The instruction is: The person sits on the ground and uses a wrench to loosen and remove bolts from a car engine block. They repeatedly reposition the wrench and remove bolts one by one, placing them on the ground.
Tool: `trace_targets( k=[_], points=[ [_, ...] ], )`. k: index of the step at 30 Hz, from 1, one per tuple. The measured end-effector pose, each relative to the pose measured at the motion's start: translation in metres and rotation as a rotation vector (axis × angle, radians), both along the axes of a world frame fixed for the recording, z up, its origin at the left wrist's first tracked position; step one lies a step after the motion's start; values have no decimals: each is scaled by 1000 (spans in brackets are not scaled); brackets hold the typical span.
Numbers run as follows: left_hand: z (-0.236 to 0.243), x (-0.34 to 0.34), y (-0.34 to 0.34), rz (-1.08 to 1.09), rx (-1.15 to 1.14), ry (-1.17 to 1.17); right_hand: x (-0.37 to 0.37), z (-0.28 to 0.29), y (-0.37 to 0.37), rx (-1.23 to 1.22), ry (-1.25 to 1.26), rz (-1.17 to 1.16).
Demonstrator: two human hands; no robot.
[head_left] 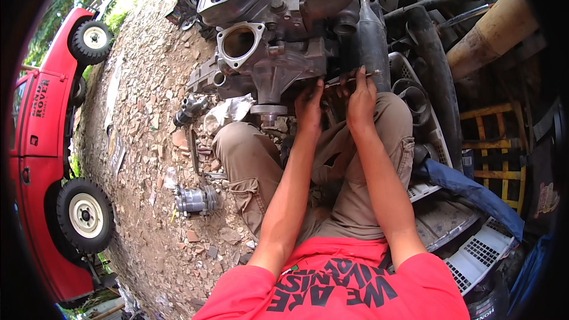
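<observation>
I sit with my knees bent before a dark metal engine block (287, 53) with a round flanged opening and a pulley-like fitting (269, 110) low at its front. My left hand (310, 106) is closed at the lower right edge of the engine, thumb up; what its fingers hold is hidden. My right hand (360, 99), just to its right, grips a slim metal tool (373, 73) lying roughly crosswise under the engine's edge. A grey cylindrical metal pipe (372, 41) stands behind my right hand. My fingertips are partly in shadow.
Loose metal parts (194, 200) (186, 109) and a pale crumpled bag (231, 109) lie on the gravel ground (142, 142) at left. A red vehicle (41, 124) is parked farther left. Pipes, a bamboo pole (492, 29), white plastic grilles (474, 261) and a yellow rack (492, 175) crowd the right.
</observation>
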State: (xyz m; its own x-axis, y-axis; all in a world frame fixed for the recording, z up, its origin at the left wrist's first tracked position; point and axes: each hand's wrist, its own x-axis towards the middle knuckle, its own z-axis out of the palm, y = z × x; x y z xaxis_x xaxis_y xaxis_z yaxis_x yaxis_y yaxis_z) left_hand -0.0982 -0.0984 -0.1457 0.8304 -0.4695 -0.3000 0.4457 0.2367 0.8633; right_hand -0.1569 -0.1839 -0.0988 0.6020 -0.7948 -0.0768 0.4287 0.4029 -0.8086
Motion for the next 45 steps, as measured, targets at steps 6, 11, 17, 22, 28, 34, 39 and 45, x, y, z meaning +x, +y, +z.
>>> trace_targets(
  k=[6,11,17,22,28,34,39,45],
  points=[
    [7,-3,-3,-24,-55,89,4,-21,-9,542,-160,62],
    [5,-3,-3,5,-47,55,11,-32,-8,629,-187,-9],
    [4,-3,-5,93,-3,34,14,-24,3,658,-209,-57],
    [3,0,-3,110,26,2,10,-2,14,-235,74,-94],
    [15,-6,0,88,75,-3,8,-1,11,-347,7,-50],
    [14,-2,-2,104,70,8,-2,7,8,-198,-15,-69],
    [19,-4,-8,59,136,-123,-7,12,-6,42,10,-104],
    [18,-7,-11,31,2,14,-5,11,-5,10,107,-69]
  ],
)
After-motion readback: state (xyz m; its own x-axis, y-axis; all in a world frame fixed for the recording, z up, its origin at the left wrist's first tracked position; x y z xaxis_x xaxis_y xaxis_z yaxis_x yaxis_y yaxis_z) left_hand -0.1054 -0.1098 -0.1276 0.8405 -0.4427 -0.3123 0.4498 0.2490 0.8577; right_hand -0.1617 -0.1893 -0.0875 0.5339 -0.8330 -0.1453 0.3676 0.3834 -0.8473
